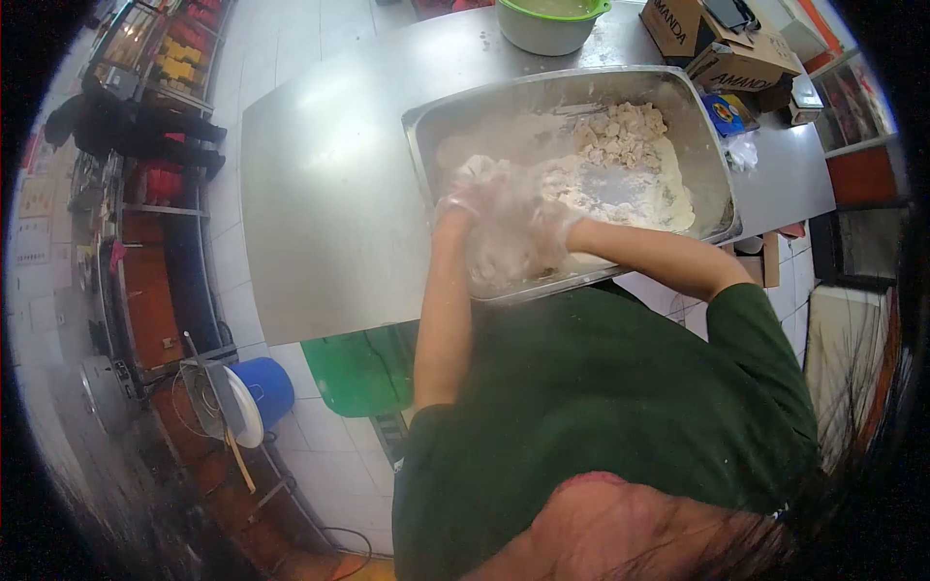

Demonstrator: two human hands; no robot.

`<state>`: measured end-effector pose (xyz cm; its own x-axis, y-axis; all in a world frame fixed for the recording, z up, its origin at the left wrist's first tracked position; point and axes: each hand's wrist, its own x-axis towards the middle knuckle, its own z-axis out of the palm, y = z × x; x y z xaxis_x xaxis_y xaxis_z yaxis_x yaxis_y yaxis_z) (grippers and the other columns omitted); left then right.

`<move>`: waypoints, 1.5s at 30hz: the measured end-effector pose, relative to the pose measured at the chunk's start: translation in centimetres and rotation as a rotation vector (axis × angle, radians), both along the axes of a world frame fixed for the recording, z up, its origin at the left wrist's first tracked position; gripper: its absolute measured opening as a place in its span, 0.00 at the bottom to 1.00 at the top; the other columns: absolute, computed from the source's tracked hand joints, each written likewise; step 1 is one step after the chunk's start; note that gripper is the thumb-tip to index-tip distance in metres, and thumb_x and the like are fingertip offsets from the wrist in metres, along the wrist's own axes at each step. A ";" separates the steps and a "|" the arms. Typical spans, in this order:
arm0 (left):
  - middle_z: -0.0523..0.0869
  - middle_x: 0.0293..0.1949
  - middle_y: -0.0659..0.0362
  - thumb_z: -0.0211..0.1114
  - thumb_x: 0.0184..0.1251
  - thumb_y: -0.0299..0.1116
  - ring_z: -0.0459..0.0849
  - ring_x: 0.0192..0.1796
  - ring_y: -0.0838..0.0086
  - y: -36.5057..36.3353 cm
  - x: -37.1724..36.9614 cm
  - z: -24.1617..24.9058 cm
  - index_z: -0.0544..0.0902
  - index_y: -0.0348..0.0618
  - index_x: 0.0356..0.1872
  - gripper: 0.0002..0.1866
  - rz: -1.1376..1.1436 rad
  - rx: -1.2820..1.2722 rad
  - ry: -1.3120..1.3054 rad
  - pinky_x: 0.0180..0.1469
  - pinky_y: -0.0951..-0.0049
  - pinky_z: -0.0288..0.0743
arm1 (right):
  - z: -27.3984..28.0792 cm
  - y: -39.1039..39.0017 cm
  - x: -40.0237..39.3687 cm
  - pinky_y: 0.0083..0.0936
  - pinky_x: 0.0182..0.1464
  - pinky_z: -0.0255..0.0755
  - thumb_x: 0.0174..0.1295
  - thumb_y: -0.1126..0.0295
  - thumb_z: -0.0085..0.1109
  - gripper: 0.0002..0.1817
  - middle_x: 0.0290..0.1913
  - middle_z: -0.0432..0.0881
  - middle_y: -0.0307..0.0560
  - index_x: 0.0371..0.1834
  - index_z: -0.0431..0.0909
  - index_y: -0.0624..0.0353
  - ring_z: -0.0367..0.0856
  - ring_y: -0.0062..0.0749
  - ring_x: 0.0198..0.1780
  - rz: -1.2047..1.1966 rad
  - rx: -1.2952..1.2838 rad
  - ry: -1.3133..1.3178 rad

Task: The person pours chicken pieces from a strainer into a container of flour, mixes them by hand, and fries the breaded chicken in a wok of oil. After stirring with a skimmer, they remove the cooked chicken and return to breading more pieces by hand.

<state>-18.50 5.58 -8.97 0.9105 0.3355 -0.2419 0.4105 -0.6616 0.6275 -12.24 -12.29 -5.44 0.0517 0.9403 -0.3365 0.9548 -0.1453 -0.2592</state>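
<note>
A: Which step is in hand?

B: Judgement: coating, with pieces being tossed through powder. Both hands work inside the pan [715, 169], which sits on the steel table [320, 198].

A: Hand states?

B: Left hand [461, 198] is at the pan's left end, in a haze of dust. Right hand [552, 235] is near it, closer to the wearer's side. Both wear thin clear gloves. Dust and blur hide the fingers; cannot tell whether either is spread, closed or gripping a piece.

A: Where are the pieces [622, 136]?

B: A coated heap lies in the far right part of the pan, well apart from both hands. Loose powder [678, 198] spreads beside it, along the right side. More pale lumps seem to lie around the hands; too hazy to count.

A: What does the next move call for?

B: My reading: low, gentle lifting and turning within the walls, so each piece is covered evenly. Risk: brisk tossing could send powder over the rim, or leave pieces stuck together.
</note>
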 end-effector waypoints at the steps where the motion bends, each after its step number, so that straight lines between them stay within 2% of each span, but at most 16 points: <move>1: 0.81 0.47 0.54 0.46 0.68 0.53 0.78 0.50 0.63 0.6 0.4 -2.6 0.80 0.46 0.46 0.23 0.002 0.080 0.054 0.53 0.66 0.70 | 0.1 -0.6 -0.3 0.39 0.49 0.72 0.56 0.48 0.52 0.38 0.59 0.70 0.59 0.68 0.57 0.54 0.74 0.46 0.53 0.132 0.080 -0.065; 3: 0.81 0.49 0.53 0.45 0.68 0.56 0.78 0.51 0.63 0.1 0.4 -0.9 0.79 0.46 0.48 0.26 0.003 0.159 0.104 0.53 0.65 0.70 | -3.4 -1.7 1.4 0.38 0.48 0.73 0.57 0.52 0.51 0.35 0.60 0.69 0.59 0.68 0.58 0.53 0.75 0.46 0.51 0.163 0.053 -0.077; 5: 0.80 0.51 0.51 0.47 0.64 0.61 0.77 0.53 0.64 -1.9 -0.7 8.5 0.78 0.45 0.51 0.30 0.037 -0.123 0.336 0.54 0.64 0.69 | -4.2 -1.4 2.5 0.38 0.47 0.73 0.59 0.55 0.51 0.33 0.61 0.68 0.59 0.67 0.58 0.53 0.76 0.46 0.48 0.202 0.028 -0.092; 7: 0.80 0.50 0.50 0.48 0.63 0.62 0.78 0.52 0.63 -1.7 -0.8 7.2 0.78 0.44 0.50 0.31 -0.017 -0.035 0.315 0.53 0.63 0.70 | -1.0 0.2 3.1 0.36 0.45 0.74 0.59 0.57 0.52 0.29 0.61 0.68 0.60 0.64 0.64 0.55 0.78 0.46 0.45 -0.079 -0.335 0.036; 10: 0.82 0.47 0.50 0.49 0.62 0.63 0.80 0.48 0.61 -0.9 -0.6 6.2 0.78 0.42 0.49 0.33 0.006 -0.088 0.217 0.50 0.62 0.71 | 6.1 1.2 3.3 0.36 0.44 0.74 0.59 0.56 0.54 0.25 0.55 0.74 0.59 0.57 0.71 0.56 0.79 0.44 0.40 -0.334 -0.272 0.461; 14: 0.84 0.41 0.53 0.48 0.64 0.62 0.83 0.38 0.63 -0.8 -0.5 7.1 0.78 0.42 0.48 0.32 0.173 -0.372 -0.013 0.43 0.65 0.74 | 4.0 -0.1 6.9 0.30 0.39 0.75 0.58 0.58 0.59 0.22 0.52 0.78 0.58 0.53 0.75 0.57 0.79 0.34 0.37 -0.175 -0.212 0.178; 16: 0.84 0.39 0.54 0.49 0.64 0.61 0.83 0.35 0.66 -0.7 -0.2 6.2 0.78 0.42 0.47 0.30 0.200 -0.333 -0.065 0.40 0.67 0.74 | 3.5 -0.7 8.2 0.26 0.37 0.75 0.56 0.66 0.59 0.24 0.37 0.83 0.51 0.58 0.71 0.53 0.79 0.34 0.34 -0.330 -0.104 0.580; 18: 0.83 0.37 0.55 0.51 0.64 0.60 0.82 0.33 0.70 -0.2 0.1 4.0 0.79 0.42 0.46 0.29 0.232 -0.291 -0.116 0.37 0.69 0.74 | 2.2 0.0 8.7 0.23 0.41 0.75 0.55 0.66 0.63 0.26 0.45 0.82 0.51 0.59 0.71 0.56 0.80 0.32 0.41 -0.577 -0.275 0.677; 21: 0.83 0.33 0.58 0.53 0.64 0.60 0.80 0.28 0.76 0.0 0.2 2.8 0.78 0.42 0.46 0.29 0.272 -0.092 -0.344 0.31 0.73 0.74 | -0.3 0.2 8.4 0.34 0.54 0.71 0.54 0.59 0.64 0.27 0.51 0.79 0.52 0.58 0.72 0.56 0.78 0.40 0.47 -0.658 -0.002 0.866; 23: 0.82 0.31 0.59 0.56 0.63 0.59 0.79 0.27 0.77 -0.9 -0.2 6.5 0.78 0.41 0.45 0.28 0.454 -0.653 -0.274 0.28 0.73 0.73 | 4.3 2.3 4.6 0.35 0.57 0.67 0.52 0.45 0.60 0.38 0.50 0.79 0.55 0.64 0.66 0.53 0.78 0.45 0.49 -0.245 0.014 0.206; 26: 0.82 0.30 0.59 0.56 0.63 0.59 0.79 0.27 0.78 -0.3 0.1 6.0 0.77 0.40 0.44 0.28 0.493 -0.687 -0.273 0.25 0.76 0.72 | -2.3 4.0 2.6 0.37 0.60 0.64 0.47 0.36 0.56 0.48 0.57 0.75 0.54 0.69 0.58 0.50 0.74 0.49 0.55 -0.088 0.265 0.053; 28: 0.82 0.29 0.59 0.57 0.62 0.58 0.79 0.27 0.78 0.3 0.7 3.6 0.77 0.40 0.43 0.27 0.510 -0.680 -0.280 0.25 0.76 0.72 | -3.0 5.9 0.9 0.37 0.61 0.63 0.44 0.37 0.58 0.49 0.65 0.66 0.50 0.70 0.56 0.46 0.68 0.49 0.61 0.040 -0.271 0.197; 32: 0.82 0.29 0.59 0.58 0.61 0.59 0.79 0.26 0.78 0.5 0.6 3.2 0.77 0.40 0.43 0.28 0.443 -0.658 -0.356 0.25 0.77 0.72 | -2.3 5.5 -1.1 0.37 0.61 0.63 0.45 0.41 0.59 0.47 0.69 0.59 0.50 0.70 0.56 0.44 0.66 0.50 0.63 0.259 -0.588 0.080; 34: 0.83 0.30 0.59 0.58 0.61 0.60 0.79 0.26 0.78 -0.1 0.3 5.3 0.77 0.40 0.44 0.29 0.462 -0.669 -0.342 0.25 0.77 0.72 | -6.8 2.9 0.7 0.39 0.56 0.68 0.50 0.48 0.58 0.37 0.63 0.68 0.49 0.66 0.61 0.38 0.72 0.49 0.57 0.507 0.195 0.083; 37: 0.83 0.30 0.58 0.58 0.60 0.61 0.80 0.27 0.77 -0.5 -0.2 5.4 0.78 0.40 0.44 0.30 0.452 -0.655 -0.374 0.26 0.77 0.73 | -0.5 2.6 -2.1 0.41 0.52 0.71 0.54 0.55 0.53 0.28 0.55 0.73 0.50 0.61 0.65 0.35 0.75 0.47 0.52 0.651 0.117 -0.283; 45: 0.84 0.30 0.59 0.59 0.59 0.60 0.81 0.28 0.78 -0.4 0.2 5.4 0.79 0.39 0.44 0.30 0.528 -0.655 -0.309 0.28 0.77 0.74 | -6.4 2.2 -2.0 0.41 0.46 0.74 0.57 0.61 0.50 0.15 0.50 0.74 0.51 0.49 0.74 0.43 0.77 0.44 0.49 0.448 0.248 -0.065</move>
<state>-18.32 5.21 -3.61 0.7331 0.6095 -0.3017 0.3103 0.0951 0.9459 -14.28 -10.06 -11.88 -0.3609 0.9261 -0.1100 0.9246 0.3399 -0.1723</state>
